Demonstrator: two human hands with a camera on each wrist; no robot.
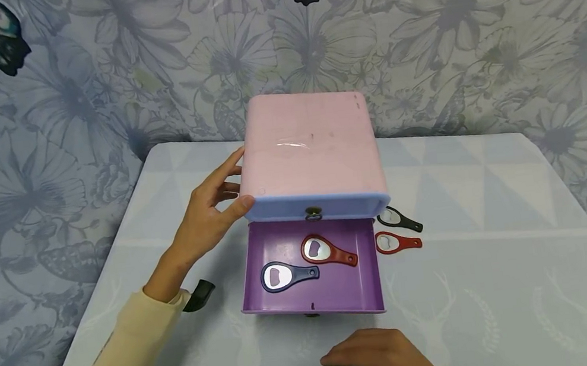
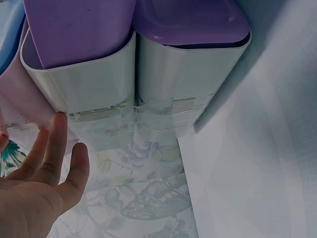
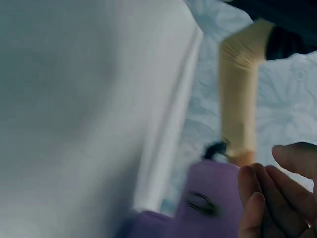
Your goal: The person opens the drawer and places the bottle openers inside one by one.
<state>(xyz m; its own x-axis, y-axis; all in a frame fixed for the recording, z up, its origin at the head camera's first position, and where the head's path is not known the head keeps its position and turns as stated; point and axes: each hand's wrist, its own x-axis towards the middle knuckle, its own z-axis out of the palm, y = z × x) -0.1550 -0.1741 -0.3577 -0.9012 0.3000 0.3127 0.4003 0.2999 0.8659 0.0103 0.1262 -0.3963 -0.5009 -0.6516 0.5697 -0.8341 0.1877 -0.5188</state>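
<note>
Head view: we see a pink box (image 1: 311,145) with a blue drawer front (image 1: 275,209); below it, a purple drawer (image 1: 349,291) stands pulled out. Inside lie a reddish-brown bottle opener (image 1: 345,255) and a dark blue opener (image 1: 305,273). A black opener (image 1: 409,224) and a red opener (image 1: 408,243) lie just beside it, on the table (image 1: 465,284). The left hand (image 1: 204,216) rests along the box's side, fingers extended, as if steadying it. The right hand (image 1: 380,354), loosely bent, holds nothing, in front of the drawer. We judge the step as moving openers in or out, direction unclear; next, the right hand probably needs to reach an opener.

Left wrist view: we see spread fingertips by the pink box and a white casing (image 2: 94,89) around the drawer.

Right wrist view: blurred; we make out the right hand, empty, near a purple front with a ring pull (image 3: 211,210).
</note>
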